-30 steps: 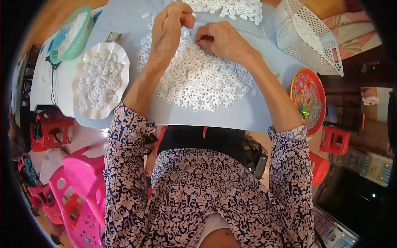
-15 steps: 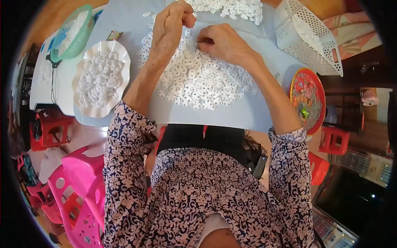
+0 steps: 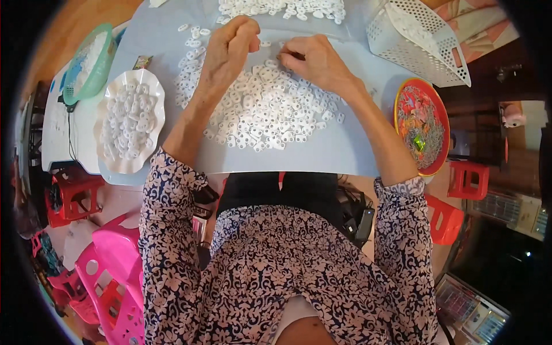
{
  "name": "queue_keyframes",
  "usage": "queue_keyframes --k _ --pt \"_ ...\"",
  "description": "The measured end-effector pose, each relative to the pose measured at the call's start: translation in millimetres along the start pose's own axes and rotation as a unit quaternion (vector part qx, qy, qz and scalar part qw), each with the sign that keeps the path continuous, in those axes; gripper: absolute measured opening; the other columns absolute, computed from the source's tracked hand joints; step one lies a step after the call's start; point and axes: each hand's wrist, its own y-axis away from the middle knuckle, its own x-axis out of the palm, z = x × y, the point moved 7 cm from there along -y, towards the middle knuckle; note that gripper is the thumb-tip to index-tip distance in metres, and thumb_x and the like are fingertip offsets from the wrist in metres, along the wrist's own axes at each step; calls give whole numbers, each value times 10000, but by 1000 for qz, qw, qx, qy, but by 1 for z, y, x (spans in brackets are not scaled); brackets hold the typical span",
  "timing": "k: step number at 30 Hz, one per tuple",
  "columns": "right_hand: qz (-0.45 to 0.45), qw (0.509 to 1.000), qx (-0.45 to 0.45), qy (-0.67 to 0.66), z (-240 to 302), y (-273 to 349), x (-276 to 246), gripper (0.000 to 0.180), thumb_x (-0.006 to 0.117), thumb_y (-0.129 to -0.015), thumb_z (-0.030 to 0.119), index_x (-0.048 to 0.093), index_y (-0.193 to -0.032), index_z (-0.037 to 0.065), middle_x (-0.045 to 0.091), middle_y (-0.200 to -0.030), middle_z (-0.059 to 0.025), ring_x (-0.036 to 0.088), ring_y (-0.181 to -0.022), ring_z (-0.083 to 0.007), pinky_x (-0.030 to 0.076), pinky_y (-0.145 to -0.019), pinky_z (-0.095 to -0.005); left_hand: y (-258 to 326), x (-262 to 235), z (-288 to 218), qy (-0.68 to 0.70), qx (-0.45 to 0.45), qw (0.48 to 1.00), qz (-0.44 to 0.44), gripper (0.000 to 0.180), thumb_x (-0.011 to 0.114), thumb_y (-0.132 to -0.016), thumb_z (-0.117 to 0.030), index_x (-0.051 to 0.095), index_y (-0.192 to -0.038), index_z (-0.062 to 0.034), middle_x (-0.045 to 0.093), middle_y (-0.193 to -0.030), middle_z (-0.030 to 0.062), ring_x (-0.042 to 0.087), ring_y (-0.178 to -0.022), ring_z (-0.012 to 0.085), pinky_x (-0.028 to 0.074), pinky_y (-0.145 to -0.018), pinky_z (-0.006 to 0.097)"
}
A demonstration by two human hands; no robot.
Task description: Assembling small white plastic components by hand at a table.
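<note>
Head view: pale grey table (image 3: 322, 155) amid red stools (image 3: 468, 179), pink chair (image 3: 112, 276).

A home turned piecework bench: a grey table (image 3: 322, 155) heaped with small white plastic parts (image 3: 264, 109), sorting trays (one scalloped white tray (image 3: 103, 115)), and plastic stools (image 3: 72, 192) around.

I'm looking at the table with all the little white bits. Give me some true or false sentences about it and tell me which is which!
1. Both hands, the left hand and the right hand, are over the pile of small white pieces. True.
2. The white scalloped dish is empty. False: it holds white pieces.
3. The round red tray lies by the right arm. True.
4. The white perforated basket is pink. False: it is white.
</note>
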Motion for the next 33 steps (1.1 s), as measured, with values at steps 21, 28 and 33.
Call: queue_keyframes --k 21,28,33 --pt "19 1000 -9 -8 7 -3 5 129 610 -802 90 658 -880 0 657 -767 -130 621 -661 -233 489 -636 -315 7 13 -8 -110 67 991 27 99 508 -892 -96 547 -872 -7 480 -609 32 437 -576 79 401 -519 257" --pt "-65 997 36 -24 -17 -2 -17 157 566 -766 104 672 -847 21 648 -747 -153 616 -683 -318 481 -660 -378 9 16 -12 -111 42 992 38 100 494 -891 -94 539 -865 -8 490 -604 43 444 -565 89 400 -518 258" --pt "-78 997 -5 24 -18 -9 -11 167 578 -790 102 666 -905 20 659 -827 -163 623 -763 -331 490 -702 -386 9 15 -10 -101 59 993 29 105 490 -894 -95 538 -859 -8 474 -598 33 435 -552 84 391 -507 255"
